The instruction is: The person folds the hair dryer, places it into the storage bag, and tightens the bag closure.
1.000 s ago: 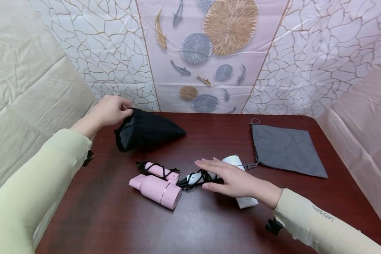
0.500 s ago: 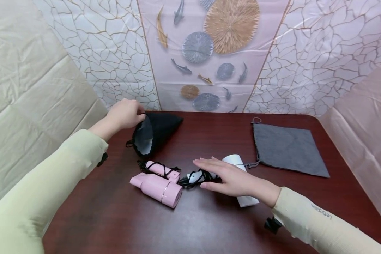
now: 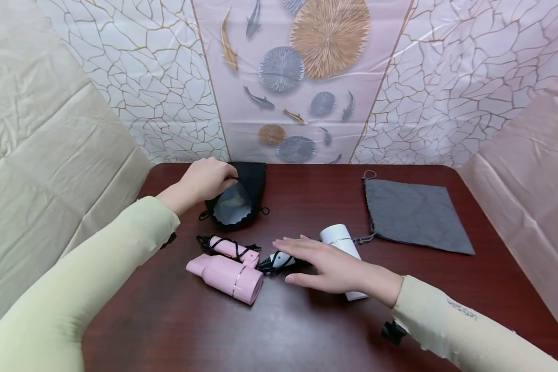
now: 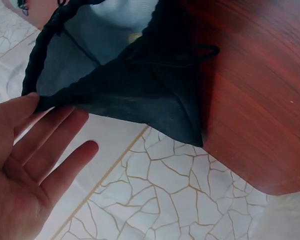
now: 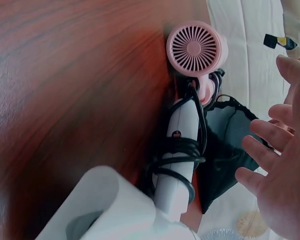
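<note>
At the back left of the table, my left hand [image 3: 207, 178] pinches the rim of a black drawstring bag [image 3: 253, 178]. The bag's mouth gapes toward me and shows a pale lining; in the left wrist view, thumb and fingertips meet on the edge of the black bag [image 4: 135, 95]. My right hand [image 3: 327, 266] hovers with straight fingers over a white hair dryer [image 3: 346, 245], hiding part of it. A black cord winds round its handle [image 5: 177, 150]. Left of it lies a pink hair dryer [image 3: 228, 276], its pink handle [image 3: 228, 248] also wrapped in cord.
A flat grey drawstring bag [image 3: 416, 214] lies at the right of the dark red wooden table [image 3: 279, 336]. Patterned cloth [image 3: 297, 93] hangs right behind the table's back edge, and plain cloth walls stand on both sides.
My left hand has moved right and toward me, swinging the black bag so its mouth now faces the front instead of the left. The right hand stays nearly still over the white hair dryer.
</note>
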### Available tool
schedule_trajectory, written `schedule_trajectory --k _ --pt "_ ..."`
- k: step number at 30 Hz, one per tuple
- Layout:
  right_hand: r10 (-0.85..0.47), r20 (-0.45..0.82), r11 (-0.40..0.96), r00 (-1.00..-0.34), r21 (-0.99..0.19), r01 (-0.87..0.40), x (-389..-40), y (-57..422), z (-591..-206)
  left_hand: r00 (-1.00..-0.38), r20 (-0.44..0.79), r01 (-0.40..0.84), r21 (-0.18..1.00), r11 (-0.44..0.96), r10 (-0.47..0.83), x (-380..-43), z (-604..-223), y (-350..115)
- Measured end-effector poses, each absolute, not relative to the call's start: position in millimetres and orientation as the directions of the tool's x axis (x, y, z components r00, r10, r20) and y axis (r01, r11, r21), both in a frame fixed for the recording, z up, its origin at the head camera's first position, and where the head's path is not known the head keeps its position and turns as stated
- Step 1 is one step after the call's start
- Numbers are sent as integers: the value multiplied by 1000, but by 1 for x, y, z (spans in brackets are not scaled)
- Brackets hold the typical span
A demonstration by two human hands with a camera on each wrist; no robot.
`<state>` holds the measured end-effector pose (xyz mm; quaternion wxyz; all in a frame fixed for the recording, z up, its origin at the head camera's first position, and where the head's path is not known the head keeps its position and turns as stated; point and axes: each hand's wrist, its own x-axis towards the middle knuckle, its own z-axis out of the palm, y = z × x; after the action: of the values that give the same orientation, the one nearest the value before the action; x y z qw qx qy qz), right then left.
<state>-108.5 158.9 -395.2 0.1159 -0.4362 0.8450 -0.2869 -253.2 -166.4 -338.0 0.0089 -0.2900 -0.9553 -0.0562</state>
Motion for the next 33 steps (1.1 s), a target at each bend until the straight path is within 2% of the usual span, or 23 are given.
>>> schedule_trajectory --k 10,15,23,33 --pt "-843 98 403 -529 -536 -741 -99 134 -400 -819 -50 557 172 813 572 -257 -334 -157" --pt "-873 113 385 -475 -439 -812 -91 111 -405 -813 -96 551 190 812 574 -259 -337 -155" --pt "-913 173 332 -371 -217 -918 -80 78 -424 -802 -146 553 185 813 579 -262 -342 -153" --pt "-904 141 379 -405 -177 -908 -72 59 -439 -792 -147 565 191 803 592 -261 -344 -151"
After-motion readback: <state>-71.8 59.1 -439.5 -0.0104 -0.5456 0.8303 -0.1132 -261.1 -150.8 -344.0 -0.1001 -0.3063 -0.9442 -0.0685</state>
